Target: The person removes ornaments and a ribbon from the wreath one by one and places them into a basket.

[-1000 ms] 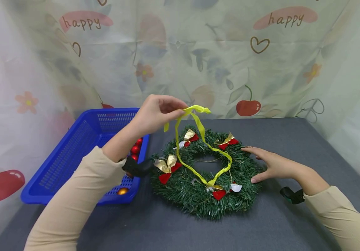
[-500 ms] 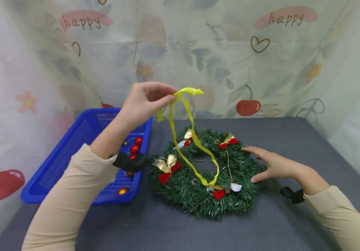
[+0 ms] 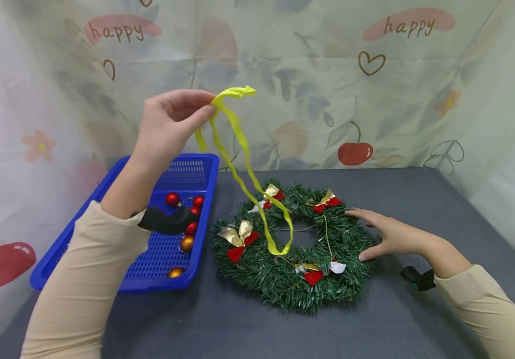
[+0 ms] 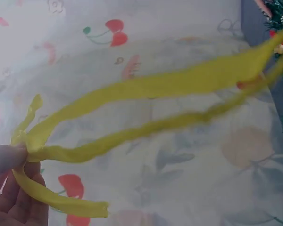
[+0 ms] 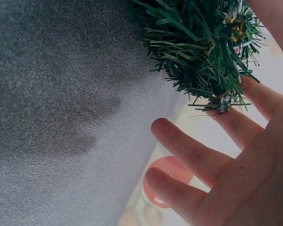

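High over the basket's far right side, my left hand [image 3: 169, 119] pinches a yellow ribbon [image 3: 239, 134] between thumb and fingers. A long loop of the ribbon hangs down to the right, its bottom in front of the wreath. In the left wrist view the pinched ribbon [image 4: 146, 87] shows two short loose ends by the fingers. A green wreath [image 3: 266, 279] with red, gold and white bows lies on the grey table. At its right edge my right hand [image 3: 394, 237] rests with fingers spread. The right wrist view shows those fingers [image 5: 193, 150] against the wreath's green needles [image 5: 193, 47].
A blue plastic basket [image 3: 145, 284] stands left of the wreath. Inside it lie several red baubles [image 3: 172, 199] and gold-orange baubles [image 3: 176, 272], along its right side. A patterned curtain [image 3: 257, 65] hangs behind the grey table [image 3: 221, 329].
My left hand has moved up and to the left, drawing the ribbon loop up and leftward from the wreath's front bow. The right hand has stayed at the wreath's edge.
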The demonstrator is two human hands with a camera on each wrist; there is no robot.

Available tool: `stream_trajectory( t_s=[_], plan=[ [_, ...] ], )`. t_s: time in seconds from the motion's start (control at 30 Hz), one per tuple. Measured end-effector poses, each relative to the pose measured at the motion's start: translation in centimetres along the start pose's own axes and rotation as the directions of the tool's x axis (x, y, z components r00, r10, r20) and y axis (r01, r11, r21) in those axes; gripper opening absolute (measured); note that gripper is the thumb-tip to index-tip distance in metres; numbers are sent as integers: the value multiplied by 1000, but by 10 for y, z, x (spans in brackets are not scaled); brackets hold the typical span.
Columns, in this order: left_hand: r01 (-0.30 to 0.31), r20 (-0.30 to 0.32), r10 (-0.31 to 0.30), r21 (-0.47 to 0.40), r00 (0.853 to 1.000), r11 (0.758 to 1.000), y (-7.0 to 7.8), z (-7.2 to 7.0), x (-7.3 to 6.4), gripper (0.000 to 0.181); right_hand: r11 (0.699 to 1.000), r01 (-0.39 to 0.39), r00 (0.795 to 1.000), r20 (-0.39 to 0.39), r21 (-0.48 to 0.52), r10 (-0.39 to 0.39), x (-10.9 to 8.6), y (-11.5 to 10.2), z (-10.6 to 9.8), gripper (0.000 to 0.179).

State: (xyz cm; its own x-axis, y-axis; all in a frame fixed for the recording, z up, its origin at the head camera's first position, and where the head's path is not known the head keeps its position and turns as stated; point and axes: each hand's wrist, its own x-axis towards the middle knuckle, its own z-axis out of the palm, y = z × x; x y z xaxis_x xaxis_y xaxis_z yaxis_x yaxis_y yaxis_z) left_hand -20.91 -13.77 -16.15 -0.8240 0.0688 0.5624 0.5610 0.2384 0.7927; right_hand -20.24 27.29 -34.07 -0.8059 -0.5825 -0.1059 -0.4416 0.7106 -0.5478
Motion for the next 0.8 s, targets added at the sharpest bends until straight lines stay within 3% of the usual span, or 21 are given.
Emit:
stream_trajectory(
  t_s=[0.17, 0.3, 0.47, 0.67, 0.73, 0.8],
  plan=[
    [-43, -153, 17, -166, 988, 985, 3, -16, 4, 16, 1000, -5, 1000, 6, -7, 5, 0, -1, -2, 96],
    [-87, -284, 6, -274, 959, 958, 3, -29, 7, 13, 1000, -1, 1000, 5, -4, 1, 0, -1, -2, 96],
    [-179, -458, -5, -357, 889, 917, 2, -44, 9, 11, 1000, 4, 1000, 5, 2, -4, 0, 0, -1, 96],
    [-212, -612, -40, -333, 790, 919, -7, -64, 10, 13, 1000, 11, 1000, 5, 0, -11, 0, 0, 0, 95],
    [-192, -635, -65, -328, 769, 925, -13, -70, 10, 12, 1000, 11, 1000, 4, 2, -11, 0, 0, 1, 95],
    [-150, -639, -84, -304, 765, 941, -23, -76, 9, 9, 1000, 4, 1000, 2, 6, -4, 0, 0, 1, 95]
  ],
)
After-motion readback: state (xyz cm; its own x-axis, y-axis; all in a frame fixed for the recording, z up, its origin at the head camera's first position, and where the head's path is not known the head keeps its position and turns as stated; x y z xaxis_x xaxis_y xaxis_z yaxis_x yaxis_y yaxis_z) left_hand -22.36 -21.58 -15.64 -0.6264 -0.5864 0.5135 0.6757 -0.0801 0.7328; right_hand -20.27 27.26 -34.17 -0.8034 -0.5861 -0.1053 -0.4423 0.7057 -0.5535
